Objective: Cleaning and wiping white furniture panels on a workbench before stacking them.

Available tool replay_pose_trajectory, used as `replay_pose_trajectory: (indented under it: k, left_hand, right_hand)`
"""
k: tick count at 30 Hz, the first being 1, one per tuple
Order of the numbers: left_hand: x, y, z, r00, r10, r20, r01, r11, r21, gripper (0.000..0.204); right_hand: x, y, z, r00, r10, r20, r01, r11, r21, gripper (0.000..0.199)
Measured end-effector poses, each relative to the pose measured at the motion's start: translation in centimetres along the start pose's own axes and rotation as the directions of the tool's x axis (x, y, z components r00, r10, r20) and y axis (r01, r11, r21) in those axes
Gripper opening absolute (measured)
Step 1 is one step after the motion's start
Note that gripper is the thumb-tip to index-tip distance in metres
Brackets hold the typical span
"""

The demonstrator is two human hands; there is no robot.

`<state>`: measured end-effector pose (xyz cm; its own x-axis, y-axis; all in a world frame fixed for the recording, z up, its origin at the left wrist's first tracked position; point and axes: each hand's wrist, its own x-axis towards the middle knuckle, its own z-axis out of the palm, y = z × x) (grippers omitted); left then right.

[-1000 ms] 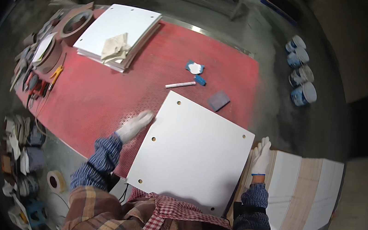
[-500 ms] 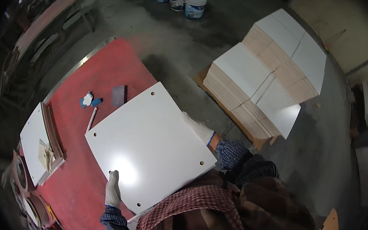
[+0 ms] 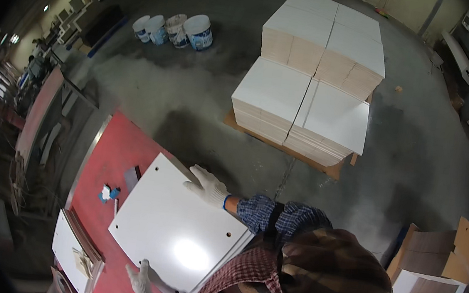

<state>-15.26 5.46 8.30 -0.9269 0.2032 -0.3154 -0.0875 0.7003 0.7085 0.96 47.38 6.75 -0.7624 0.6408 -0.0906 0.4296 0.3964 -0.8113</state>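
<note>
A white square panel (image 3: 177,222) with holes near its corners lies in front of me on a red-topped table. More panel edges show beneath it along its right side. My right hand (image 3: 208,188), in a white knitted glove, rests at the panel's far right edge with fingers stretched out. My left hand (image 3: 139,280), gloved alike, is at the near left edge, its thumb apart from the fingers and close to a corner hole. Neither hand is closed round the panel.
On the red table (image 3: 118,155) lie a blue-and-white item (image 3: 107,193), a grey block (image 3: 132,177) and a smaller panel stack (image 3: 75,250). Tall stacks of white panels (image 3: 280,90) stand on a pallet beyond. Several buckets (image 3: 198,32) sit farther off; an open carton (image 3: 431,273) is at right.
My view has swung right, so the pallet stacks sit nearer the middle and the carton shows more. Both hands have loosened from the panel's edges, with their fingers more spread.
</note>
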Motion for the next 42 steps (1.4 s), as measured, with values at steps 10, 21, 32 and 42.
replay_pose_trajectory:
  k: [10, 21, 32, 42]
  left_hand:
    - [-12.6, 23.7, 13.9, 0.82, 0.35, 0.453, -0.196, 0.915, -0.352, 0.052]
    - [-16.0, 23.1, 15.5, 0.831, 0.491, 0.263, -0.349, 0.827, -0.441, 0.045]
    - [-12.6, 19.6, 10.2, 0.659, 0.463, 0.593, -0.722, 0.61, 0.326, 0.032]
    - [4.0, -3.0, -15.1, 0.854, 0.404, -0.328, -0.156, 0.8, 0.58, 0.057]
  right_hand:
    - [0.4, -11.8, -2.4, 0.905, -0.356, 0.234, -0.363, -0.357, 0.86, 0.066]
    - [-1.9, -14.2, -5.7, 0.755, -0.524, 0.393, -0.631, -0.42, 0.652, 0.081]
    - [-4.1, -16.3, 1.5, 0.87, -0.264, 0.417, -0.194, 0.593, 0.781, 0.036]
    - [-7.3, -11.8, 9.9, 0.827, -0.448, 0.339, 0.518, 0.842, -0.152, 0.027]
